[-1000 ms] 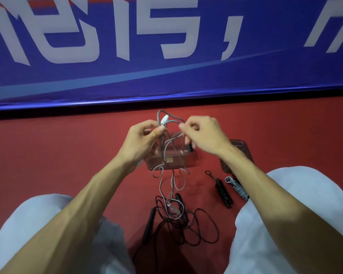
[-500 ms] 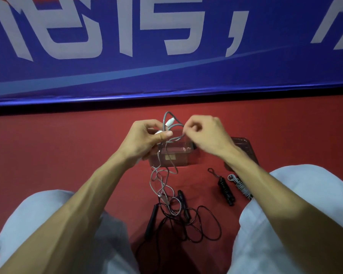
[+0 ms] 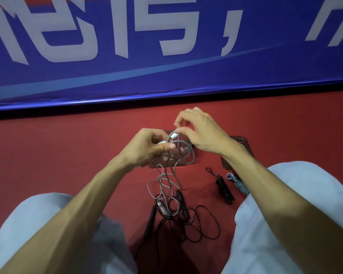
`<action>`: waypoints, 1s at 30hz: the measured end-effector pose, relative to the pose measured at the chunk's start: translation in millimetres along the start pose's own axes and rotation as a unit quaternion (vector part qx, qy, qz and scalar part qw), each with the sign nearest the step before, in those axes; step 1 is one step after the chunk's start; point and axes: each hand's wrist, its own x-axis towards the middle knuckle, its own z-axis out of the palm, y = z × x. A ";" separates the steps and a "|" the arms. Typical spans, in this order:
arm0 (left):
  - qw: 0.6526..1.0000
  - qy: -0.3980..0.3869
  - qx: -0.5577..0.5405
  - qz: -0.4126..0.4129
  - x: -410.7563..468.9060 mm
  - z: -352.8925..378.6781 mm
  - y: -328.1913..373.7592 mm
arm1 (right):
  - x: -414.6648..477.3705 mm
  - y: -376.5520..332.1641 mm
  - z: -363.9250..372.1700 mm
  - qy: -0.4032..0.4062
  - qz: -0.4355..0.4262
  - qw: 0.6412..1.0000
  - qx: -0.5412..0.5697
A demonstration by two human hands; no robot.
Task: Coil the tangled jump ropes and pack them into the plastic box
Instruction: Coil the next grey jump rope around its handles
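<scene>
Just left of centre, the left hand [image 3: 147,149] has a tight grip on a loop of the grey rope [image 3: 167,180], thumb pressed over it. The slack hangs down onto the tangled black rope [image 3: 206,222] on the red floor [image 3: 67,155]. The plastic box [image 3: 186,162] sits just behind the hands. The right hand [image 3: 200,133] holds the grey rope's white end in a narrow grip. Further right lie a coiled black bundle [image 3: 224,191] and a coiled grey bundle [image 3: 239,184], side by side

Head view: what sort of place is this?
Probably a gym or sports-event venue: red floor, long blue banner with big white characters along its far edge, plus a grey jump rope and a coiled black rope.
</scene>
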 end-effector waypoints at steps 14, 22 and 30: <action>0.993 -0.077 0.070 -0.056 4.3 4.3 -18.2 | 5.3 -4.3 -7.4 0.196 0.171 0.889 0.376; 0.962 -0.004 0.272 -0.012 13.1 -2.4 -26.5 | 0.2 -9.6 -11.2 -0.117 0.115 0.980 0.110; 0.962 0.013 0.271 -0.023 13.5 -4.3 -28.5 | -4.2 -4.5 0.4 -0.216 0.101 0.971 -0.033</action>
